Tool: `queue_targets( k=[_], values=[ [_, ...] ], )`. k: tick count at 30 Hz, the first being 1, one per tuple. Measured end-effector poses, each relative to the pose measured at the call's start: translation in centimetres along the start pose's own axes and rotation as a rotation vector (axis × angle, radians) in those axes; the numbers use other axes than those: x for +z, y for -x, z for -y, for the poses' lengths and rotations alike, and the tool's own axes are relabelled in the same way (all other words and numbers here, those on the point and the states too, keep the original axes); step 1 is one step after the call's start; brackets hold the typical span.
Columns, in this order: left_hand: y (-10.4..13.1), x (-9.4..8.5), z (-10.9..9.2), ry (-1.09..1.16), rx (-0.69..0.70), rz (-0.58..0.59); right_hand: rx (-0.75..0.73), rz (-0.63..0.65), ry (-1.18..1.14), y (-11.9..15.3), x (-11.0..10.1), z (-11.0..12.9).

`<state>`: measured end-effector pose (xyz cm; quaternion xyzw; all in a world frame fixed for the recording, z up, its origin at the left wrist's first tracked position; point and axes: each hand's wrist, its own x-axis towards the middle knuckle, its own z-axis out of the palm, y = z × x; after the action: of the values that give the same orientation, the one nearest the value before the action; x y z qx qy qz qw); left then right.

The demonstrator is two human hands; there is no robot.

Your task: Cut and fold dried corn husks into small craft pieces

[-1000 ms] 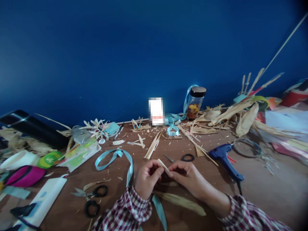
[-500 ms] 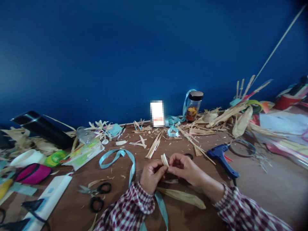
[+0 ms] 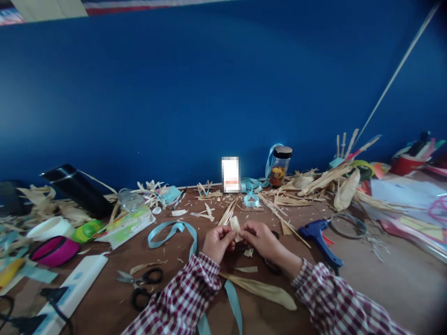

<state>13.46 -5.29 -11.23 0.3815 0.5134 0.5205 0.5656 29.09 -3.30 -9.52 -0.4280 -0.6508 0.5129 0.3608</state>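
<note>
Between my two hands is a short pale piece of corn husk [image 3: 235, 225], upright above the table. My left hand [image 3: 219, 242] pinches its left side with thumb and fingertips. From the right, my right hand [image 3: 259, 239] pinches its other side. Both sets of fingers are closed, and they cover the lower part of the piece. Below my hands lies a long dried husk leaf [image 3: 267, 289] across a light blue ribbon [image 3: 233, 302]. Black-handled scissors [image 3: 139, 281] rest to the left of my left forearm. A blue glue gun [image 3: 323, 244] lies to the right of my right hand.
A white power strip [image 3: 78, 284] with plugs lies at left, near a pink pouch [image 3: 56, 251] and a black tumbler [image 3: 78, 188]. Husk strips and scraps litter the back edge. A black-lidded jar [image 3: 280, 167] stands against the blue partition [image 3: 195, 93].
The view has tilted up a little, showing the partition's top edge. The husk piece now shows a broader, flatter face between my fingers. Both hands keep hold of it.
</note>
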Motion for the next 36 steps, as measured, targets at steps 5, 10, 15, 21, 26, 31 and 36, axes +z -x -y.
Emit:
queue_targets(
  k=[5,10,15,21,26,31,36],
  values=[
    [-0.1,0.0,0.3,0.057,-0.047,0.006,-0.020,-0.011,0.029,0.0,-0.1,-0.6],
    [0.0,-0.6,-0.6,0.165,-0.111,0.005,-0.010,-0.036,0.046,-0.2,-0.7,-1.4],
    [0.1,-2.0,-2.2,0.334,-0.078,-0.014,0.041,-0.056,-0.002,-0.4,-1.1,-2.1],
    [0.1,-1.7,-1.6,0.325,-0.141,-0.065,0.056,-0.065,-0.043,0.1,-0.8,-1.7],
    [0.5,-0.6,0.1,0.225,-0.144,-0.068,0.057,-0.074,-0.048,0.5,-0.3,-1.4],
    [0.2,-1.0,1.1,0.157,-0.118,-0.059,0.014,-0.080,-0.025,0.7,0.1,-1.4],
    [0.1,-1.0,1.2,0.130,-0.120,-0.032,-0.072,-0.132,0.131,0.8,0.2,-1.5]
  ],
)
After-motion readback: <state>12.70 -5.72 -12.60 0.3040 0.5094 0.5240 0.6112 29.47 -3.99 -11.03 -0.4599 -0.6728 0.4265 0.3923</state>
